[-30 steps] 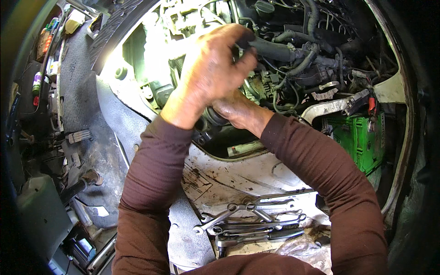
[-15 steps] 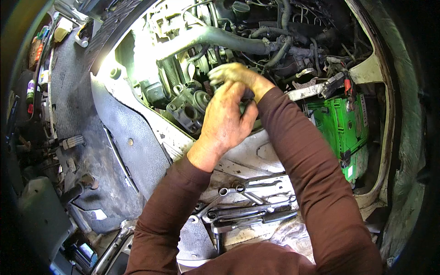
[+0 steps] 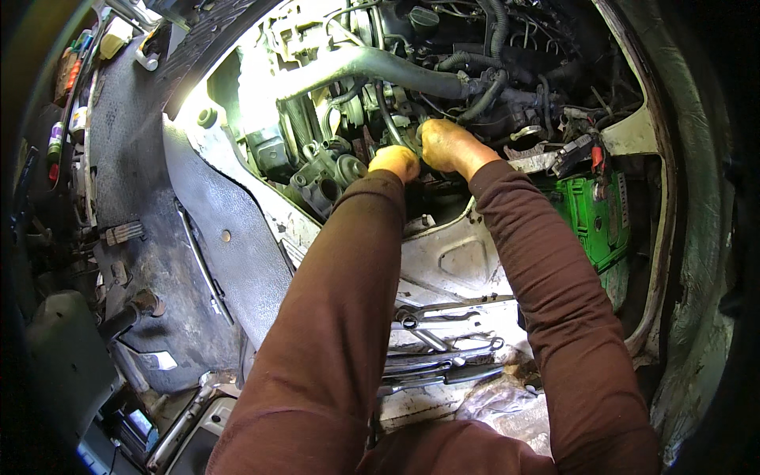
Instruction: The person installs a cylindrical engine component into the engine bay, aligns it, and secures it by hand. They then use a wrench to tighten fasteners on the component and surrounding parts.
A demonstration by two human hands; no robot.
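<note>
My left hand [image 3: 393, 165] reaches down into the engine bay, its fingers curled beside a cast metal housing with a round opening [image 3: 324, 190]. Just up and right of it, my right hand [image 3: 447, 145] is closed, fingers bent down among the hoses and fittings; what either hand grips is hidden. A narrow dark hose [image 3: 388, 115] runs down to the spot where my hands are. A wide grey hose [image 3: 396, 71] crosses the engine above them. Brown sleeves cover both forearms.
A green battery [image 3: 586, 222] with a red terminal [image 3: 598, 158] sits at the right. Several wrenches [image 3: 443, 356] lie on the white metal panel below. A grey mat [image 3: 229, 261] borders the bay; bottles [image 3: 55, 138] and pedals [image 3: 123, 233] are at the left.
Both hands have gone down deeper among the engine parts. My left hand has moved up from its position half a second earlier; the right one now sits to its right, no longer crossed behind it.
</note>
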